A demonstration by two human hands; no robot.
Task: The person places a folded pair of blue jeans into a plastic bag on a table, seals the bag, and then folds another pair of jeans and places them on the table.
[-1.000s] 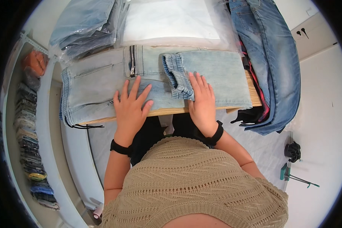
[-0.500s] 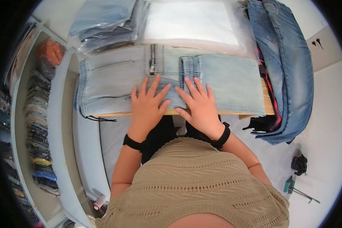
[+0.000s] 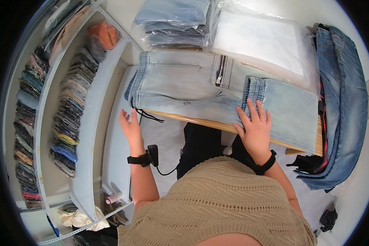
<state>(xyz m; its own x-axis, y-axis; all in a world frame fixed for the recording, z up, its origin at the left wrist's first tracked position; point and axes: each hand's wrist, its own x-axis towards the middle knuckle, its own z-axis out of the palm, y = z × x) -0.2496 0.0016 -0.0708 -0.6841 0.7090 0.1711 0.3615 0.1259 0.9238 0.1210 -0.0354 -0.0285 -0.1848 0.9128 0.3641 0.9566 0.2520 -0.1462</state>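
Observation:
Pale blue denim pants [image 3: 176, 78] lie folded along the wooden table [image 3: 201, 119], with an elastic waistband at the left, a black drawcord hanging over the front edge and a zip near the middle. At the right, a folded leg ends in an elastic cuff [image 3: 254, 86]. My right hand [image 3: 256, 131] rests with spread fingers on the leg and cuff. My left hand [image 3: 130, 127] is raised off the denim, fingers loosely apart, just left of and below the waistband and cord. Both wrists carry black straps, the left with a small black device and cable.
Bagged jeans [image 3: 172, 16] and a white sheet in clear plastic [image 3: 258, 41] lie at the back. Darker blue jeans [image 3: 342, 106] drape over the right end. Shelves of bagged garments [image 3: 76, 94] stand at the left, with a pink roll [image 3: 112, 198] low down.
My left hand has lifted from the pants and moved left beyond the waistband. My right hand stays on the cuff. The folded cuff lies straighter than earlier, and the view has swung toward the shelves.

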